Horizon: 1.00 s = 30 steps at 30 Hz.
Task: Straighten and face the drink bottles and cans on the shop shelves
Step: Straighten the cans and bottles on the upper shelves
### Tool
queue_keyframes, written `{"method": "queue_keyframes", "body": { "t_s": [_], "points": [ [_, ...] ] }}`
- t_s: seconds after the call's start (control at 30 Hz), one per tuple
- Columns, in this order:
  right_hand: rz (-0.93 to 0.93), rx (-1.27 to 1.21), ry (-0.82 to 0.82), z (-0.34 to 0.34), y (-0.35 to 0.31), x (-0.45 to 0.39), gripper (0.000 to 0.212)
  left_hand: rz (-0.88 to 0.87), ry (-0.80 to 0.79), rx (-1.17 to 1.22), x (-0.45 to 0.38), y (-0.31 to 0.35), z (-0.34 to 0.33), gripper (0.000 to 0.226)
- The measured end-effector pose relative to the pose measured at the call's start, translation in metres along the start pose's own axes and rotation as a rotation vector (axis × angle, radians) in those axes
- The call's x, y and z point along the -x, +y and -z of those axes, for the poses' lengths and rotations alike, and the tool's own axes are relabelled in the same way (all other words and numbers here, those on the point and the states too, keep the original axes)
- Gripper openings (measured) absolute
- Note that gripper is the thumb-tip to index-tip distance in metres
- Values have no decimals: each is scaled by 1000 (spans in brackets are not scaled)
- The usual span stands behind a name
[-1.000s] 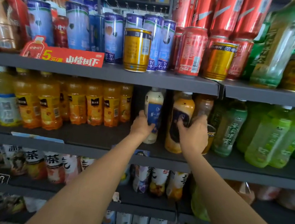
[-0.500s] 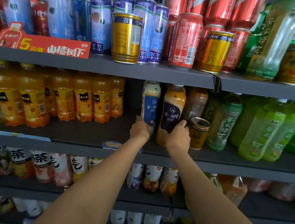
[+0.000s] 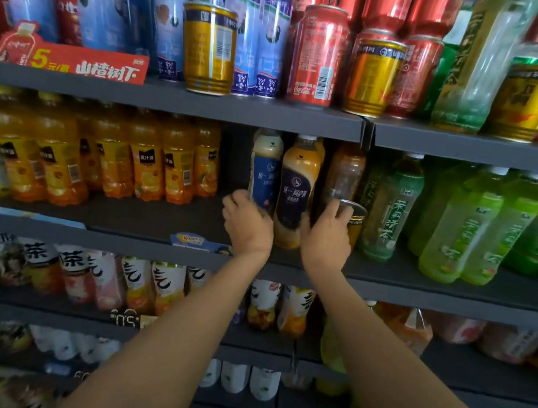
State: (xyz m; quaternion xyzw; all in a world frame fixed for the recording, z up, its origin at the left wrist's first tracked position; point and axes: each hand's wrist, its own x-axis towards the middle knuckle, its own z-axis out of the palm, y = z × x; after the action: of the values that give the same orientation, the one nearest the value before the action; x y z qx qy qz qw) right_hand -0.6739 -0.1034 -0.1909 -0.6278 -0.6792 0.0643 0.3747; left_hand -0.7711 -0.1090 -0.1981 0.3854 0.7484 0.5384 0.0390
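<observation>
Slid left since half a second ago, off the dark-labelled milk tea bottle: right hand, fingers now curled round something hidden, just left of the gold can. Gripping the smooth blue-labelled milk tea bottle, just left of the dark-labelled one: left hand.

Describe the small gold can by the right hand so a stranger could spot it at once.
Find the middle shelf, with orange juice bottles on the left and green tea bottles on the right. Between them stand two milk tea bottles; just right of these sits the gold can, partly behind the right hand. It is the only can and the shortest item there.
</observation>
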Motion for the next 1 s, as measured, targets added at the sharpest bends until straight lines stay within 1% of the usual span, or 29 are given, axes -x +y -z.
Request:
{"method": "queue_keyframes", "body": {
  "t_s": [0.03, 0.07, 0.17, 0.23, 0.43, 0.5, 0.53, 0.6, 0.7, 0.77, 0.8, 0.87, 1.0],
  "points": [
    [-1, 32, 26, 5, 9, -1, 51, -60, 12, 9, 10, 1, 1, 33],
    [-33, 53, 18, 9, 18, -4, 52, -134, -2, 10, 19, 3, 1, 32],
    [-156, 101, -84, 16, 33, -7, 50, -381, -94, -11, 39, 12, -4, 34],
    [-161, 137, -79, 18, 34, -9, 47, -474, -147, -25, 44, 20, -10, 34],
    [-101, 65, -3, 16, 32, -19, 59, -510, -253, -78, 42, 27, -17, 41],
    [-63, 48, 20, 14, 32, -21, 59, -522, -304, -104, 42, 24, -14, 44],
    [-57, 13, 35, 14, 31, -21, 59, -527, -332, -116, 43, 22, -13, 46],
    [-103, -129, 65, 17, 30, -16, 61, -527, -400, -137, 45, 22, -9, 52],
    [-152, -283, 153, 34, 36, -2, 63, -500, -495, -137, 52, 30, -9, 69],
    [-110, -315, 262, 59, 42, 6, 63, -496, -524, -82, 65, 47, -11, 77],
    [-85, -330, 324, 76, 46, 8, 61, -507, -528, -31, 75, 59, -11, 78],
    [-31, -338, 433, 115, 52, 6, 58, -555, -523, 102, 96, 89, -13, 73],
    [88, -401, 557, 190, 62, -7, 56, -632, -488, 333, 128, 162, -13, 64]
  ]
}}
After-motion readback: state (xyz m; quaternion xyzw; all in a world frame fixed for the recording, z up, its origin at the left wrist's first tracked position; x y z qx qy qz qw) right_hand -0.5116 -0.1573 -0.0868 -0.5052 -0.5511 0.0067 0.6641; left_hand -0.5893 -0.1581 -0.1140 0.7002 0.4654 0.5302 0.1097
